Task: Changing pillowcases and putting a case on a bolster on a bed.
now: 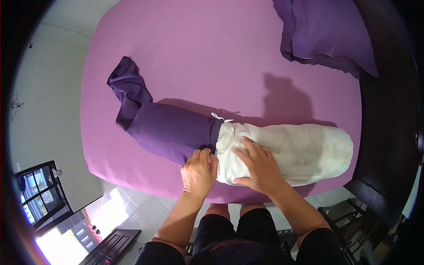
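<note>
A long white bolster (304,152) lies across the near side of the bed, its left part inside a dark purple bolster case (175,129). The bare white part reaches to the right. My left hand (198,172) grips the near edge of the case's opening with curled fingers. Spread fingers of my right hand (258,165) rest on the wrinkled white cloth just right of that opening. A white drawstring (221,117) sticks out at the opening's far side. The case's far left end is slack and folded upward.
The bolster lies on a mattress with a pink fitted sheet (198,59). A purple pillowcase or pillow (328,33) lies at the far right, beside a dark headboard (384,132). Below right stands a dark rack (347,218). A dark door (112,246) and a window (41,188) are at lower left.
</note>
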### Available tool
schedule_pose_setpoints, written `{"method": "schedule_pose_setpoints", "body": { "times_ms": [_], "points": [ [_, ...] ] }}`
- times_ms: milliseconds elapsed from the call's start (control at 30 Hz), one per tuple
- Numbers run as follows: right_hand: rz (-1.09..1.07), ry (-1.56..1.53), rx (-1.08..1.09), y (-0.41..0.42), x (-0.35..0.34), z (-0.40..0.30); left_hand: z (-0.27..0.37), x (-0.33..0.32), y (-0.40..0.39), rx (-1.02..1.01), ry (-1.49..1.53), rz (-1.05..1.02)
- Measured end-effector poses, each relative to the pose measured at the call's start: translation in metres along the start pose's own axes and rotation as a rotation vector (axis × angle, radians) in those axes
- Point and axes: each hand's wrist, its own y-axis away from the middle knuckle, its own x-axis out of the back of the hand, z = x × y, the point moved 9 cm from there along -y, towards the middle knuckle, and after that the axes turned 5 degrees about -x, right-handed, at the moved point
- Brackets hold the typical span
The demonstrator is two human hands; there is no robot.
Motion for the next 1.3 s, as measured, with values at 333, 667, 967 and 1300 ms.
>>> {"method": "schedule_pose_setpoints", "body": {
  "times_ms": [333, 667, 967, 1300],
  "points": [
    [-0.085, -0.416, -0.164, 0.012, -0.1, 0.031, 0.012, -0.071, 0.045, 0.246, 0.942, -0.115],
    [0.198, -0.261, 0.07, -0.04, 0.025, 0.017, 0.032, -0.031, 0.001, 0.455, 1.682, -0.145],
    [-0.023, -0.223, 0.165, 0.017, -0.02, -0.033, -0.033, -0.051, 0.074, 0.29, 1.797, -0.187],
    [0.066, 0.02, -0.056, -0.026, -0.009, 0.016, -0.039, 0.011, 0.039, 0.123, 0.069, 0.282]
  ]
}}
